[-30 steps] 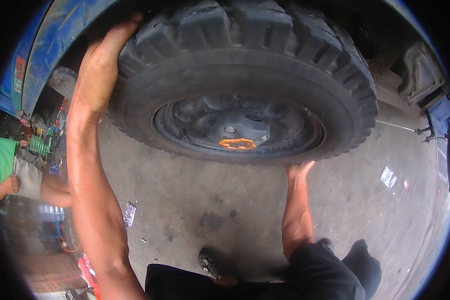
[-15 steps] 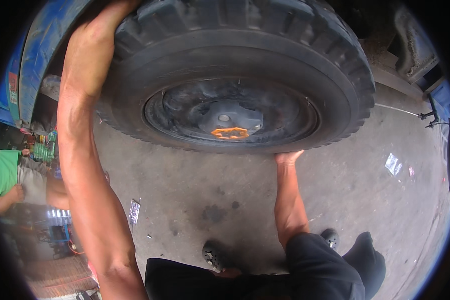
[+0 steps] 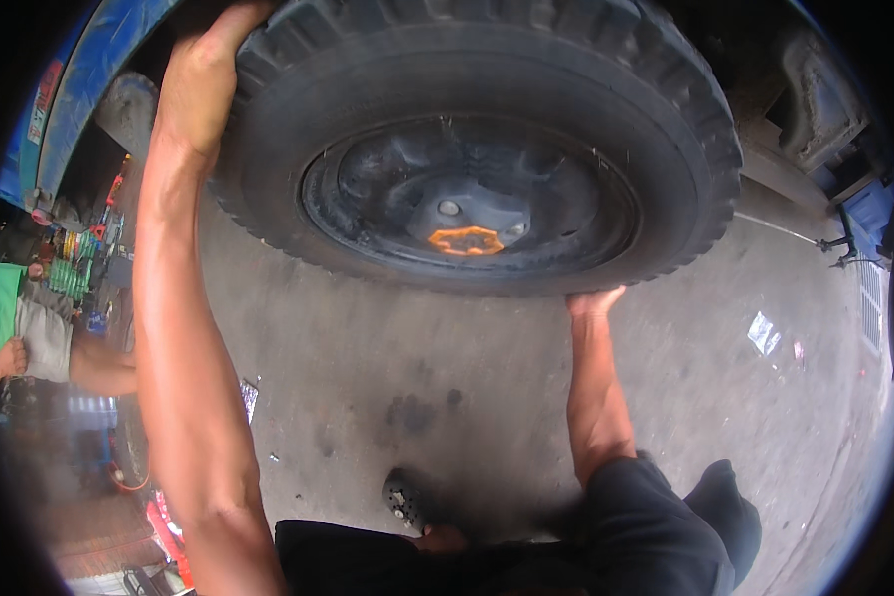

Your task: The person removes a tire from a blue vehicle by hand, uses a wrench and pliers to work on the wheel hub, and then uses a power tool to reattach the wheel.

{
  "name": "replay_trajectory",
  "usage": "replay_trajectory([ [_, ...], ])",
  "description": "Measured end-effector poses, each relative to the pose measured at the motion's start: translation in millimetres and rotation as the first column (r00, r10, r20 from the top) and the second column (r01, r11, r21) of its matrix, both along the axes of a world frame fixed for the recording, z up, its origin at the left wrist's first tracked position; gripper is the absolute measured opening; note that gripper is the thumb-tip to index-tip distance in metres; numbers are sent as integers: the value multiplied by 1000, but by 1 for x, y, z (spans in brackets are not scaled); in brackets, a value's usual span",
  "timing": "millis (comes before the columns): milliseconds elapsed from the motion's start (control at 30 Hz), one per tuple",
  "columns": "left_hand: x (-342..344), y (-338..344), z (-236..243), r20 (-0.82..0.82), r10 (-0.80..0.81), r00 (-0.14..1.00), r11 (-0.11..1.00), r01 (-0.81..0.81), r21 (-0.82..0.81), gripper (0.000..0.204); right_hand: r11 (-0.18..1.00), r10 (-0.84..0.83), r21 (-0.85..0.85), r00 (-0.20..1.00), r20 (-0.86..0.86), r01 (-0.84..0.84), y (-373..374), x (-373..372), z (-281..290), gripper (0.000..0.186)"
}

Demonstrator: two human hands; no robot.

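Note:
A large black wheel [image 3: 467,74] with deep tread blocks fills the upper middle, its rim face tilted toward me. The dark rim has a grey hub with an orange octagonal piece [image 3: 466,240] at its lower edge. My left hand [image 3: 207,74] grips the tyre's upper left side; its fingers run to the top edge of the picture and are mostly hidden. Under the lower right edge of the tyre, my right hand [image 3: 594,301] holds it from below, with the fingers hidden behind the rubber.
A blue vehicle panel [image 3: 119,70] stands at upper left, and a dirty metal part [image 3: 815,99] at upper right. A person in green [image 3: 0,308] is at the left, near several tools. Silvery wrappers [image 3: 764,333] lie on the concrete floor [image 3: 368,348]. My dark shoe [image 3: 402,500] shows below.
The wheel has risen slightly in the picture and its rim has turned a little. My left forearm and my right hand have shifted slightly right with it.

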State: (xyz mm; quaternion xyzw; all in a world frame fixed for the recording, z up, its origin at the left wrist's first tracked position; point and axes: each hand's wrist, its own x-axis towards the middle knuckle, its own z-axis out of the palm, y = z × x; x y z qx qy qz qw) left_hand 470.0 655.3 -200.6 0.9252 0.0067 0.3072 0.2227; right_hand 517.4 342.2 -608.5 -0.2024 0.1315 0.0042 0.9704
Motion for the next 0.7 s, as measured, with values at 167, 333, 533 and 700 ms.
replay_trajectory([
  [167,4,4,-11,127,46,991,946,-3,-324,39,995,24,92,999,27,-26,-2,1,18,58],
  [333,8,0,-6,76,-28,997,911,57,-409,38,998,27,53,999,-31,-26,-1,-1,13,61],
  [533,-5,-32,-3,84,-84,993,952,105,-286,35,997,59,61,996,-63,-56,2,-6,14,61],
  [700,-8,-18,-5,121,-76,990,923,116,-366,36,995,85,53,994,-72,-81,-4,-5,6,60],
])
